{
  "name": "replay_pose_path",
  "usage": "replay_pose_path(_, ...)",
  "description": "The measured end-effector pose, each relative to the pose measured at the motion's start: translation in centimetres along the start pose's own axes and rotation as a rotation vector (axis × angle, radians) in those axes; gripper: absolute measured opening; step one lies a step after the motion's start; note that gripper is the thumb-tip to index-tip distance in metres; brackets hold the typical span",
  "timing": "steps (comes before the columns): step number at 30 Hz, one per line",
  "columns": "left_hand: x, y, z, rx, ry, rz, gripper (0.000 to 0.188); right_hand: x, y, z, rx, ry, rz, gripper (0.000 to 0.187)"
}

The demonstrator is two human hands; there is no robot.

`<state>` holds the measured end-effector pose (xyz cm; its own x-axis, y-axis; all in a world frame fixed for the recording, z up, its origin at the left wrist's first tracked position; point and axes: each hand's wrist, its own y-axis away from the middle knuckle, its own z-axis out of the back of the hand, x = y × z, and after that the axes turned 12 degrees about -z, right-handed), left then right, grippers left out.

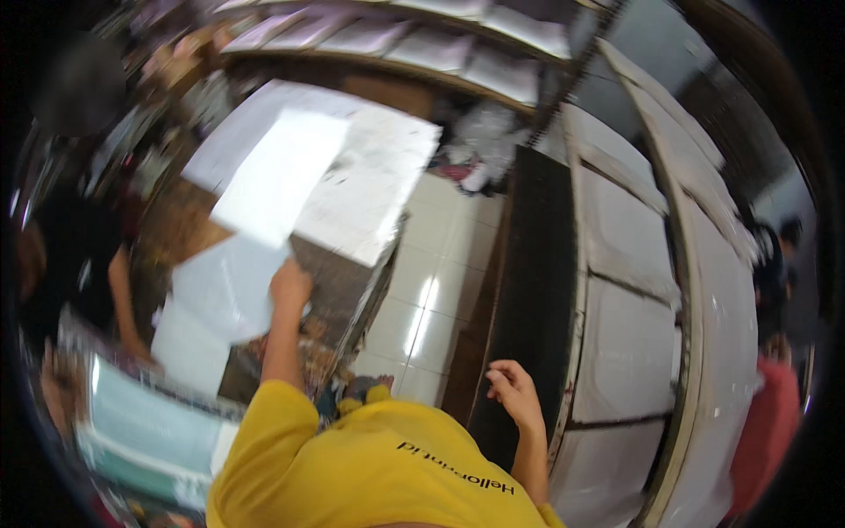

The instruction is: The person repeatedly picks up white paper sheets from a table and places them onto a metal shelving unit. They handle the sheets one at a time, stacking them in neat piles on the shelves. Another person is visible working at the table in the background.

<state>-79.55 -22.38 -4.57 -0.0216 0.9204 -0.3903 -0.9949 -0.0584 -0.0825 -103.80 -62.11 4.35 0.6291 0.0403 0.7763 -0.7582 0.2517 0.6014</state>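
At the lower corner of a bright white sheet [286, 172], my left hand [291, 286] is closed, its fingertips pinching the paper's edge. Motion blur softens the grip. That sheet lies slanted across a larger white board [378, 167] with dark smudges. Just left of my left hand is a pale bluish sheet [224, 286], partly under the white one, and another pale sheet [189, 348] lies nearer me. My right hand [515, 392] hangs empty beside a long black board [537, 290], its fingers loosely bent and apart.
The sheets lie on a stained brown table [339, 273]. Racks of pale framed panels [625, 343] stand at the right, and shelves with white sheets [440, 48] at the back. A person in black [75, 255] is at the left, near a pale blue framed panel [154, 418].
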Motion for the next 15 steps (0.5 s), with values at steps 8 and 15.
replay_pose_path(8, -10.6, 4.5, 1.6, 0.032, 0.471, -0.398, 0.01, 9.8, -3.2, -6.2, 0.306, 0.213, 0.349, 0.058)
replay_pose_path(15, -24.5, 10.6, 5.2, 0.203, 1.029, -0.62, 0.01, 15.1, -4.2, -5.5, 0.053, 0.654, 0.554, 0.045)
